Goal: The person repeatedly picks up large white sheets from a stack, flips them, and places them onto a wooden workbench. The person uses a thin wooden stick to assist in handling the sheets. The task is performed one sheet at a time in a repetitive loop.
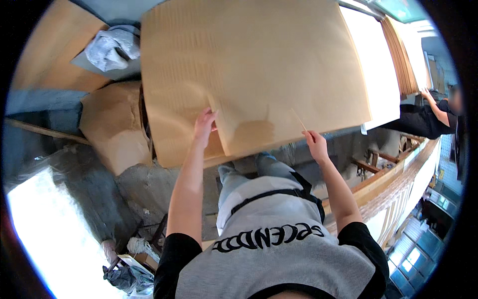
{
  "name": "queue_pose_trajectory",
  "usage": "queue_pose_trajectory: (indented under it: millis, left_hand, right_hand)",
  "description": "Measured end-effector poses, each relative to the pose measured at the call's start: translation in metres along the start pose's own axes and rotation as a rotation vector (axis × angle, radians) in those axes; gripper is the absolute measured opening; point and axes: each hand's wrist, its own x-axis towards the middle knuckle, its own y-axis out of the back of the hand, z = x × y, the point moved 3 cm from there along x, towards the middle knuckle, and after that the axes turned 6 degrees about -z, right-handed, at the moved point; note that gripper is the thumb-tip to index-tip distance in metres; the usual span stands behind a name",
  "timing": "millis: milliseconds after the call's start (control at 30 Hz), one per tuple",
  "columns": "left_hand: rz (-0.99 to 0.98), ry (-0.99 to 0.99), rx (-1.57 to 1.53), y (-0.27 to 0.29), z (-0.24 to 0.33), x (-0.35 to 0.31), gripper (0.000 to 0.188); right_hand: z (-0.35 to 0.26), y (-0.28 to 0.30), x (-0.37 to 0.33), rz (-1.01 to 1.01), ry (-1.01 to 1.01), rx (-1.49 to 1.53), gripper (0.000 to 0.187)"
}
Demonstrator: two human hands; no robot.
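Note:
A large stack of brown paper or cardboard sheets (289,65) lies flat before me, its left part marked with faint ripples. My left hand (203,128) is at the near left part of it, fingers curled on the raised edge of a top sheet. A darker gap shows under that edge, beside my fingers. Above the near right edge, my right hand (316,145) pinches a thin light-brown stick (298,118), which points up and to the left over the sheets.
Crumpled brown paper (112,124) and a bundle of clear plastic wrap (113,47) lie at the left. At the right are white sheets (381,70), an upright brown stack (400,55) and a co-worker in dark clothes (428,117). A long wooden-edged stack (398,174) runs along my right side.

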Motion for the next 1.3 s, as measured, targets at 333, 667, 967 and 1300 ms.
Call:
queue_pose_trajectory:
  millis: [333, 667, 967, 1300]
  left_hand:
    - [-0.390, 0.126, -0.652, -0.120, -0.087, -0.088, 0.051]
    - [0.330, 0.155, -0.615, -0.172, -0.101, -0.032, 0.024]
    - [0.567, 0.101, -0.001, -0.115, -0.108, -0.109, 0.026]
    - [0.663, -0.037, -0.157, -0.083, -0.062, -0.071, 0.033]
  right_hand:
    - [0.051, 0.014, -0.024, -0.456, -0.301, 0.526, 0.021]
    - [0.096, 0.017, 0.025, -0.473, -0.455, 1.259, 0.022]
    - [0.130, 0.066, 0.020, -0.365, -0.338, 0.629, 0.032]
    - [0.047, 0.060, 0.079, -0.078, -0.052, 0.695, 0.028]
